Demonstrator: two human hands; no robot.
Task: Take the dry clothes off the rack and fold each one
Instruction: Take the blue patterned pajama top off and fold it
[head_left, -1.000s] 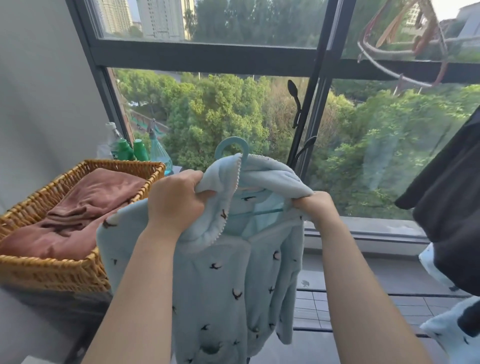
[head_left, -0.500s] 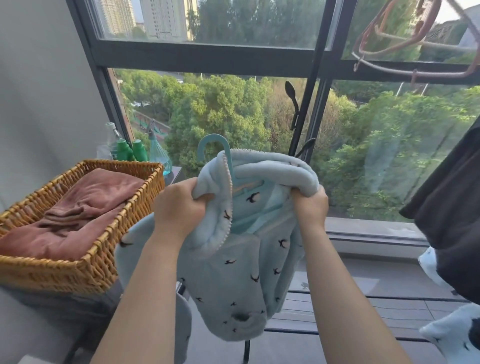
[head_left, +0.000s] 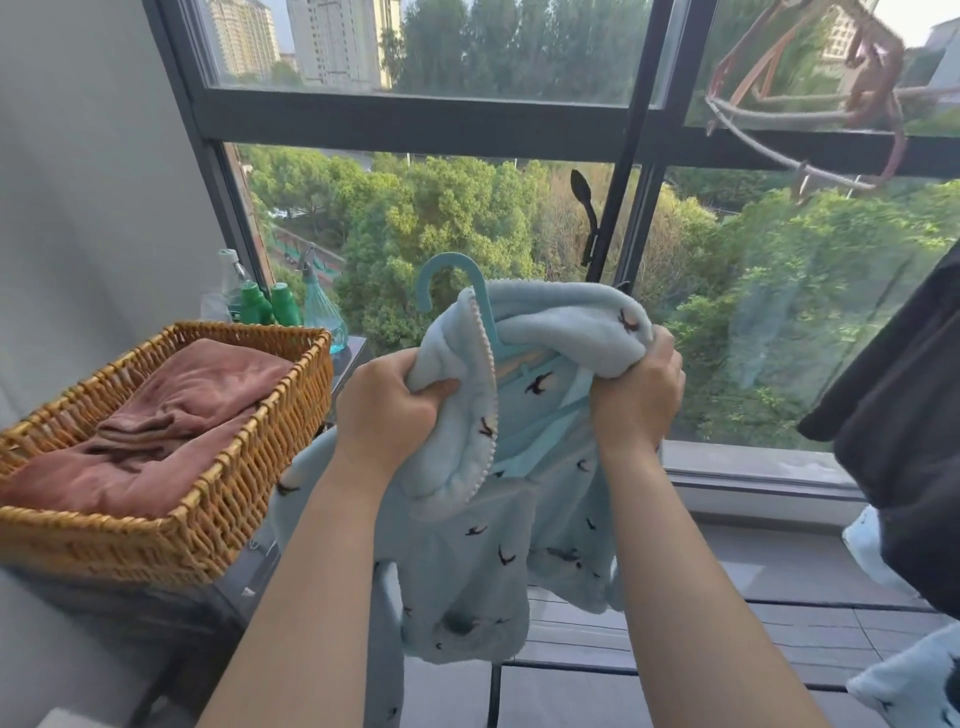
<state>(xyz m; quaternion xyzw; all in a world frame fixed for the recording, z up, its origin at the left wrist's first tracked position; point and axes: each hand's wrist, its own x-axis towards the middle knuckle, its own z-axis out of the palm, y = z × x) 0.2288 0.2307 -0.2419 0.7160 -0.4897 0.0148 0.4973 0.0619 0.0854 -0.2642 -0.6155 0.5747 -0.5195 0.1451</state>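
Blue fleece top (head_left: 467, 545) hangs in mid-air before the window (head_left: 415, 119), hanger (head_left: 449, 261) inside its neck, hook poking up; left hand (head_left: 389, 410) bunches the collar just beside the hook; right hand (head_left: 636, 395) clutches the other shoulder; basket (head_left: 249, 483) sits off left.

Single view: head-worn, wide-angle. Looks forward and down from head height, facing window frame (head_left: 415, 122), trees beyond. Forearms enter from bottom edge; left hand (head_left: 392, 410) and right hand (head_left: 636, 395) close to lens, mid-frame, both gripping light-blue fleece garment (head_left: 467, 561). Wicker basket (head_left: 156, 540) near, left edge. Dark garment (head_left: 904, 441) cut off by right edge. Straight lines lean toward borders.
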